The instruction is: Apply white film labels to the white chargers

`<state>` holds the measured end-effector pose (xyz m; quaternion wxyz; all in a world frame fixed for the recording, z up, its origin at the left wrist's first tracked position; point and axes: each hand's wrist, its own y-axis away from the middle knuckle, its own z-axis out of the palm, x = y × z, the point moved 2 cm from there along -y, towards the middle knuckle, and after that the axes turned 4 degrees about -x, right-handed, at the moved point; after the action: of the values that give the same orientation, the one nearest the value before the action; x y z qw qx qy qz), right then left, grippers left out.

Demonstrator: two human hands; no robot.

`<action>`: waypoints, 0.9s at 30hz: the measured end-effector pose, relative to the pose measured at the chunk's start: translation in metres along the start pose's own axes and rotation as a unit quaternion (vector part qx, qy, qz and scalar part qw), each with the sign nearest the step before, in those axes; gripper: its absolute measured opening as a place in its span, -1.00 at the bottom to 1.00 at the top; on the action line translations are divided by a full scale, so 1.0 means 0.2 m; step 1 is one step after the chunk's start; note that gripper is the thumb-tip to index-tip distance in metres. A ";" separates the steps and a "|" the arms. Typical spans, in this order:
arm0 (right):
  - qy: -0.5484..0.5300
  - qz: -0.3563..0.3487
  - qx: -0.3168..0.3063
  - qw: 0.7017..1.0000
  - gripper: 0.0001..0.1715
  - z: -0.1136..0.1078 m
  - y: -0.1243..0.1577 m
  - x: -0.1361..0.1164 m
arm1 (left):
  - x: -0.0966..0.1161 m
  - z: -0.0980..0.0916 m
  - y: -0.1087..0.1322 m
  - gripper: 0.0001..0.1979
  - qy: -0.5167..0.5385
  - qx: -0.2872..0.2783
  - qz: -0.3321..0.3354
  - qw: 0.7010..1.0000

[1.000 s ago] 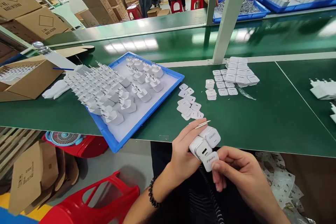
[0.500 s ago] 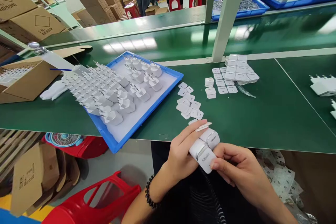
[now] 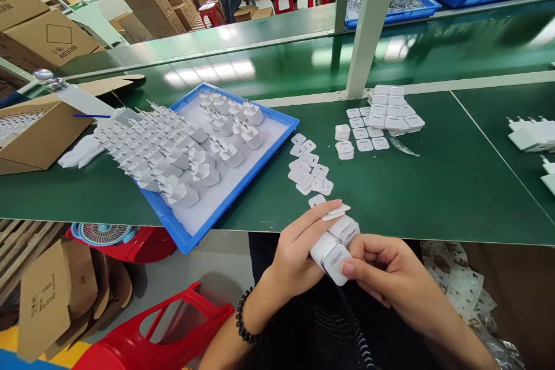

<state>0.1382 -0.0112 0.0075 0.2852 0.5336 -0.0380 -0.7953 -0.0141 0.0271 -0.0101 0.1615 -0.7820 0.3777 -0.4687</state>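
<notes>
Chargers (image 3: 336, 245), two side by side, were held below and right of the tray (image 3: 277, 121), clenched in the grip of the left hand (image 3: 295, 254). The nearer one was pinched by the right hand (image 3: 385, 272), thumb pressed on its label (image 3: 337, 258). Firm, even pressure from the label's centre outward was judged best. Their pins were hidden by the palms, and a thin stick (image 3: 336, 212) on the left fingers could not be identified.

The green tabletop (image 3: 433, 185) carries a blue tray (image 3: 243, 186) jutting over its near edge, left of the middle. A cardboard box (image 3: 39, 139) and white cloth (image 3: 80, 151) lie toward the left edge. Loose white labels (image 3: 310, 170) sit by the near edge, label sheets (image 3: 390, 113) toward the far edge, and white chargers (image 3: 531, 134) at the right edge.
</notes>
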 end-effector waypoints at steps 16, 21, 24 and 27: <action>0.007 -0.069 0.083 0.994 -0.49 0.06 -0.01 0.02 | 0.01 0.00 0.01 -0.65 -0.012 -0.014 -0.011 1.000; 0.013 -0.083 0.104 0.991 -0.52 0.06 -0.03 0.04 | 0.00 0.01 0.02 -0.62 -0.013 -0.013 -0.031 0.999; 0.024 -0.088 0.114 0.989 -0.51 0.06 -0.02 0.05 | 0.00 0.01 0.02 -0.62 -0.014 -0.015 -0.045 0.999; 0.038 -0.092 0.119 0.988 -0.52 0.06 -0.02 0.05 | 0.01 0.02 0.02 -0.63 -0.013 -0.014 -0.050 0.999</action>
<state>0.1234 -0.0156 0.0022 0.1462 0.5949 -0.0722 -0.7871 -0.0125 0.0230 -0.0140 0.1322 -0.8080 0.3428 -0.4605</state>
